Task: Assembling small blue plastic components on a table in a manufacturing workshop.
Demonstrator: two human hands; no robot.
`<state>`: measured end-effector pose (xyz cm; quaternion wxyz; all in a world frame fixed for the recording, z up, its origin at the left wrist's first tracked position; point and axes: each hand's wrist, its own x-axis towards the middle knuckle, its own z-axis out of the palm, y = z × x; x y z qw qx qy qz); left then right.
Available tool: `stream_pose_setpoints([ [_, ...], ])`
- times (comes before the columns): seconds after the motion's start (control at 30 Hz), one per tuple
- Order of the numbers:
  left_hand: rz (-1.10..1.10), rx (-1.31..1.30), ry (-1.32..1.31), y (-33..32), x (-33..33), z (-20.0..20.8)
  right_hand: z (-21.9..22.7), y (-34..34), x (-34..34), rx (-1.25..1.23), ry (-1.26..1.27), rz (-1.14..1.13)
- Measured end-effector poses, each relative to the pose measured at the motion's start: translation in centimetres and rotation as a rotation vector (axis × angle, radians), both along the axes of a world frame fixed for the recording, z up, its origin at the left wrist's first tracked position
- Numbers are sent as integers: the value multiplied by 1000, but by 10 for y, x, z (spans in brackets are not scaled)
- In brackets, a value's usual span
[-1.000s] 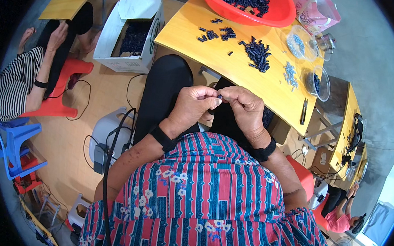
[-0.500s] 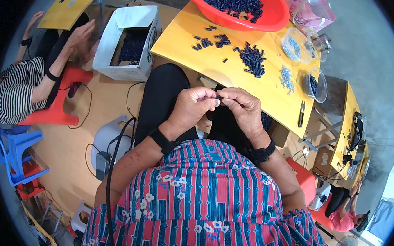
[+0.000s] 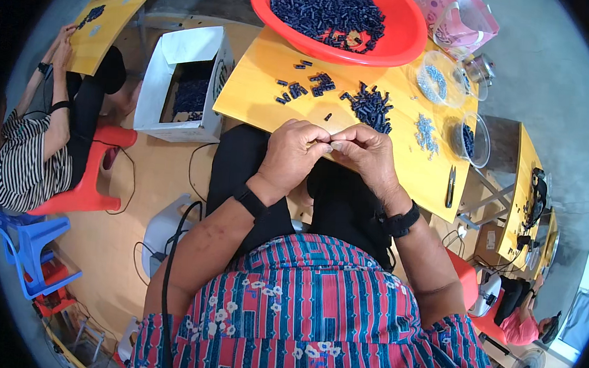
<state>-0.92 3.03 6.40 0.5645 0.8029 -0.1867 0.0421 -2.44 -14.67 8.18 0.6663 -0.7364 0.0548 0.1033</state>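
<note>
My left hand [image 3: 288, 153] and my right hand [image 3: 370, 158] meet at the near edge of the yellow table [image 3: 253, 80]. Thumb and forefinger of each are pinched together, tips nearly touching. Whatever lies between them is too small and covered to make out. Just beyond my fingertips lies one small dark piece [image 3: 327, 117]. Farther off is a heap of short dark blue tube-like pieces [image 3: 372, 109], with a looser group of dark pieces [image 3: 322, 84] to its left. To the right are scattered small pale, shiny parts [image 3: 426, 133].
A red basin [image 3: 405, 35] of dark pieces stands at the back. Clear tubs, one with pale parts [image 3: 435, 85] and one with dark pieces [image 3: 469, 137], stand right, near a slim dark tool [image 3: 451, 187]. A white box [image 3: 176, 133] and a seated person [image 3: 47, 148] are at left.
The view has shifted, and my pinched hands now overlap the table's front edge, still together. The person at left has brought their hands to their own table.
</note>
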Motion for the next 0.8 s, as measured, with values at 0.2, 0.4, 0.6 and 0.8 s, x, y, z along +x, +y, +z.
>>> stream_pose_setpoints([
  [0.2,1,141,-144,-5,10,-18,-13,-8,8,-109,22,43],
  [0.4,2,139,-161,-5,11,-18,-2,5,17,168,-170,-41],
  [0.6,23,82,-209,-7,13,-27,7,32,43,-64,-667,262],
  [0.8,25,57,-218,-3,9,-32,-7,52,55,-212,-850,414],
])
